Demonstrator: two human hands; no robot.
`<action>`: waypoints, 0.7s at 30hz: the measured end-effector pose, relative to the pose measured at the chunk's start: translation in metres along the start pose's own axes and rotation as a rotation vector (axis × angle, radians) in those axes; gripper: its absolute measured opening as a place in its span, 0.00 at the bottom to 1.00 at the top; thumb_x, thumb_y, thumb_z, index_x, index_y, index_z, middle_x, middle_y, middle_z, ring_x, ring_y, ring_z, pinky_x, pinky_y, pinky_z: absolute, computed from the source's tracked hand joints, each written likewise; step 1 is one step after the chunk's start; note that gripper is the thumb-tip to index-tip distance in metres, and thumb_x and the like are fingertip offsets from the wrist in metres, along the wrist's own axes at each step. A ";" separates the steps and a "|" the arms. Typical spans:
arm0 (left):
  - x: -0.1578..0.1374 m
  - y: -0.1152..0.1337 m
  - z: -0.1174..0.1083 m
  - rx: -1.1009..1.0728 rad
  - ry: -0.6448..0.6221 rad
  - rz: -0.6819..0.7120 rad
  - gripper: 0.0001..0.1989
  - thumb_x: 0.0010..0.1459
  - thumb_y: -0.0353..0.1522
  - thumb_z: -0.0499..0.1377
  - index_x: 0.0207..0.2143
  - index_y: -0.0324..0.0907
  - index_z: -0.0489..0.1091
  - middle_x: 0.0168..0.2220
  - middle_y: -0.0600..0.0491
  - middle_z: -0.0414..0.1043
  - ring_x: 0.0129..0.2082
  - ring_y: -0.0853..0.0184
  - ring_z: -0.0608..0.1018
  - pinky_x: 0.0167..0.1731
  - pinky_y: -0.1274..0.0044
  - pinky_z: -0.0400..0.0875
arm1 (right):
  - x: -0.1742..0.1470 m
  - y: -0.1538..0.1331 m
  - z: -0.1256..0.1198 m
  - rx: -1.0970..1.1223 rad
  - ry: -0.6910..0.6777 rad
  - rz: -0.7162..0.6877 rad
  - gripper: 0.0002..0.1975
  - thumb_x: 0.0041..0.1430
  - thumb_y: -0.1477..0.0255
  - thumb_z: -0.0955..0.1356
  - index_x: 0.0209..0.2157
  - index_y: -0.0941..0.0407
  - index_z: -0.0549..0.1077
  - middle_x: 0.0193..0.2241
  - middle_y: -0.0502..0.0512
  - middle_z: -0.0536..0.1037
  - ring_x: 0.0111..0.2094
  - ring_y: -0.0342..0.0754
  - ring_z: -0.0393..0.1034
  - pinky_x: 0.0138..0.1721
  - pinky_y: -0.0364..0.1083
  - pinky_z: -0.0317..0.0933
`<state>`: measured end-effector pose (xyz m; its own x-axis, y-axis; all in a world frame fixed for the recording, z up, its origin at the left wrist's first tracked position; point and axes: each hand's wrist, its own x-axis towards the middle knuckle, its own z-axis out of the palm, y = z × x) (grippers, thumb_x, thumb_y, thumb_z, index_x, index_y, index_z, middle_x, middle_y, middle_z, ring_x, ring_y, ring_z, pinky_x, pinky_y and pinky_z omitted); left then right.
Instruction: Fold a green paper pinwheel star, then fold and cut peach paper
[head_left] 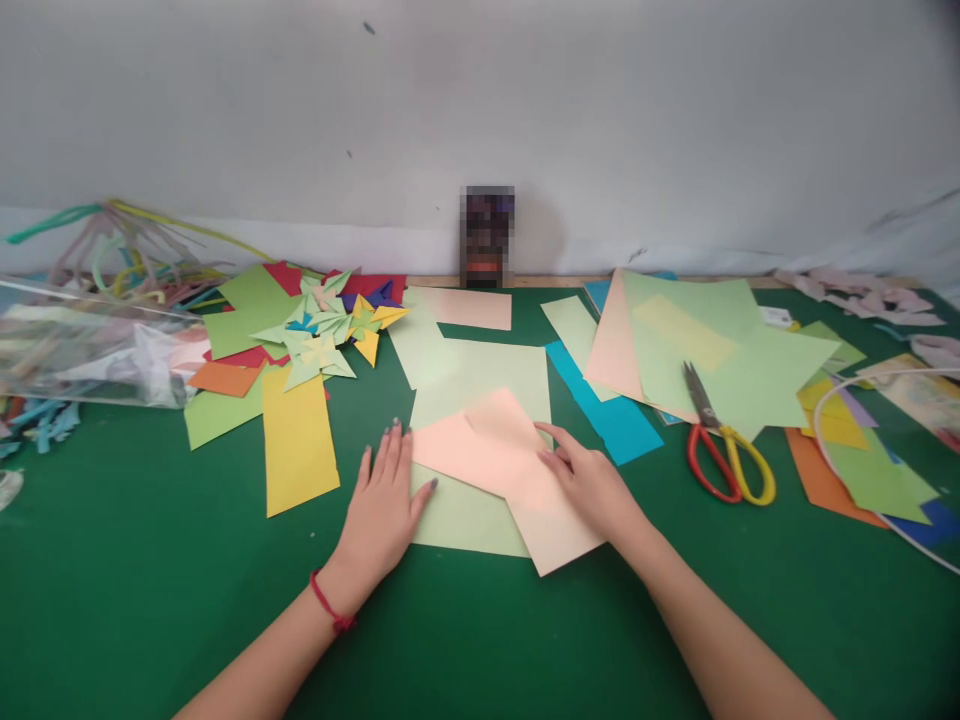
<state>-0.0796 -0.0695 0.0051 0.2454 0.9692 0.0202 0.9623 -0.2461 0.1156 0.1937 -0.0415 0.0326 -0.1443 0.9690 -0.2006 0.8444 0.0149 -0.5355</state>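
Observation:
My right hand (589, 485) pinches the right side of a peach sheet of paper (480, 450), which is folded or overlaps another peach piece; I cannot tell which. It lies askew over a pale green sheet (484, 370) on the green table. My left hand (382, 490) rests flat at the left edge of these sheets, fingers stretched out and thumb over the pale green paper. A red cord bracelet circles the left wrist. To the right of my right hand lie scissors (711, 425) with one red and one yellow handle, blades pointing away.
Folded paper stars (319, 335) sit at back left by a yellow strip (300, 450). A clear plastic bag (97, 350) lies far left. A blue strip (604, 405), large pale green sheets (720, 330) and a white cable (821, 430) are on the right. A pixelated object (487, 235) leans against the wall.

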 end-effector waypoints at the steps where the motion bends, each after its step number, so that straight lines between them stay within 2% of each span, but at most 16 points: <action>1: 0.000 -0.003 0.000 0.015 0.016 -0.036 0.32 0.62 0.43 0.41 0.62 0.33 0.43 0.64 0.39 0.42 0.63 0.55 0.49 0.59 0.58 0.47 | 0.000 0.000 0.000 0.003 -0.001 -0.003 0.20 0.61 0.66 0.56 0.55 0.52 0.61 0.22 0.50 0.72 0.24 0.50 0.68 0.23 0.43 0.53; 4: 0.001 -0.004 -0.002 0.068 0.088 -0.120 0.33 0.61 0.43 0.41 0.62 0.30 0.45 0.63 0.36 0.43 0.63 0.52 0.49 0.58 0.54 0.44 | 0.000 0.001 0.001 0.003 -0.001 -0.005 0.20 0.61 0.66 0.56 0.54 0.52 0.62 0.21 0.50 0.72 0.24 0.50 0.68 0.23 0.43 0.53; 6: 0.002 0.001 -0.004 0.087 0.121 -0.102 0.31 0.62 0.41 0.41 0.62 0.29 0.45 0.63 0.37 0.41 0.63 0.52 0.47 0.59 0.54 0.41 | 0.000 0.002 0.001 0.011 0.000 -0.012 0.20 0.61 0.66 0.56 0.54 0.52 0.62 0.22 0.50 0.72 0.24 0.50 0.68 0.23 0.44 0.54; 13: 0.009 0.030 -0.004 -0.041 -0.037 0.270 0.26 0.63 0.33 0.40 0.63 0.37 0.43 0.64 0.46 0.42 0.64 0.61 0.47 0.61 0.63 0.45 | -0.001 0.003 0.000 0.036 -0.010 -0.059 0.21 0.62 0.65 0.55 0.54 0.52 0.62 0.23 0.51 0.74 0.25 0.50 0.69 0.24 0.44 0.55; 18: 0.021 0.036 0.001 -0.085 -0.085 0.330 0.27 0.64 0.36 0.40 0.63 0.36 0.43 0.65 0.46 0.41 0.64 0.60 0.46 0.61 0.64 0.47 | -0.004 0.006 -0.003 -0.052 -0.016 -0.091 0.20 0.63 0.63 0.56 0.54 0.53 0.62 0.21 0.49 0.72 0.22 0.48 0.68 0.22 0.43 0.55; 21: 0.025 0.035 0.001 -0.093 -0.104 0.340 0.27 0.64 0.38 0.41 0.63 0.38 0.43 0.65 0.46 0.39 0.64 0.59 0.46 0.61 0.63 0.45 | -0.001 0.012 -0.004 -0.174 0.067 -0.179 0.19 0.63 0.63 0.57 0.49 0.54 0.68 0.24 0.53 0.73 0.26 0.48 0.69 0.26 0.45 0.59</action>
<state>-0.0393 -0.0534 0.0086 0.5647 0.8249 -0.0274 0.8101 -0.5476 0.2092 0.2059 -0.0416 0.0299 -0.2699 0.9611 -0.0578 0.8855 0.2242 -0.4070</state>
